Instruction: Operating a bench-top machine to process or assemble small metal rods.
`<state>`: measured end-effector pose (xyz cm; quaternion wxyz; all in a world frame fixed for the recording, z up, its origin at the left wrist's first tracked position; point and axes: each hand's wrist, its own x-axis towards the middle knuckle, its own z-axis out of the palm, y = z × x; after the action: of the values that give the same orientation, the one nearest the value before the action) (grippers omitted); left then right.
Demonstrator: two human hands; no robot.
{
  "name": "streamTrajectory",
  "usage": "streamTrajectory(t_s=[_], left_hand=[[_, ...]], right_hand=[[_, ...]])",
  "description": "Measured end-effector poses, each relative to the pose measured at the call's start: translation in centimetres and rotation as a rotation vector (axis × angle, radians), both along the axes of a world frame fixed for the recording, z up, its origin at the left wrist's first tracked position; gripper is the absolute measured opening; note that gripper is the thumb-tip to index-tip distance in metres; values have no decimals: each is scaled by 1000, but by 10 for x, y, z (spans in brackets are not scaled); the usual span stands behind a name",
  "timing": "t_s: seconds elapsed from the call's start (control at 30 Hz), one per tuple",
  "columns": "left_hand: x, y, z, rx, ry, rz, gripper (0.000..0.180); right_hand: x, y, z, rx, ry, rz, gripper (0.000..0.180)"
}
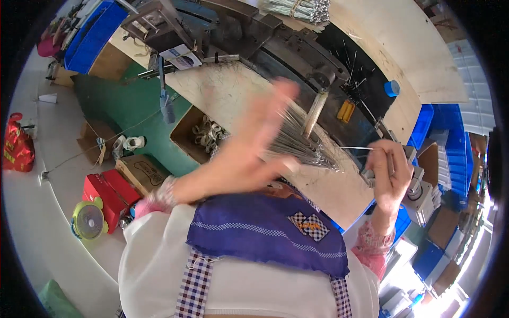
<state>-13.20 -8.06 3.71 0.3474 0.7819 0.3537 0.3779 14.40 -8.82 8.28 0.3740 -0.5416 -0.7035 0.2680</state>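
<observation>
- While the left hand (249,151) spreads its fingers wide and blurred over a fanned bundle of thin metal wires (299,143), gripping the bundle's near end against the palm, the wires lie just above the pale wooden desk (228,93).
- The right hand (389,172) is closed narrowly, pinching a single wire (354,148) that points back toward the bundle, beside a small grey metal fixture (416,193) at the desk's edge.
- A dark, greasy metal machine bed (297,50) runs diagonally across the desk; a second tied bundle of wires (297,9) rests at the top.
- A small blue cap (392,88) and a yellow piece (345,110) sit on the dark part.
- Below the desk, an open cardboard box (204,135) holds pale rings.
- On the grey floor (32,222) stand a red box (108,193), a brown carton (140,172) and a red bag (16,146).
- Blue plastic crates (93,34) are stacked at the upper left, and more sit at the right.
</observation>
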Motion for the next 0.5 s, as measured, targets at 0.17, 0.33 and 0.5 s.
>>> streamTrajectory(t_s=[0.17, 0.33, 0.5], left_hand=[[32, 22, 5, -583, -108, -466, 24], [22, 44, -49, -166, -127, -53, 25], [81, 31, -30, -1057, -491, -51, 24]], right_hand=[[-29, 20, 31, 59, -43, 158, 10], [17, 41, 0, 209, -377, -101, 16], [14, 60, -23, 391, -583, 70, 29]])
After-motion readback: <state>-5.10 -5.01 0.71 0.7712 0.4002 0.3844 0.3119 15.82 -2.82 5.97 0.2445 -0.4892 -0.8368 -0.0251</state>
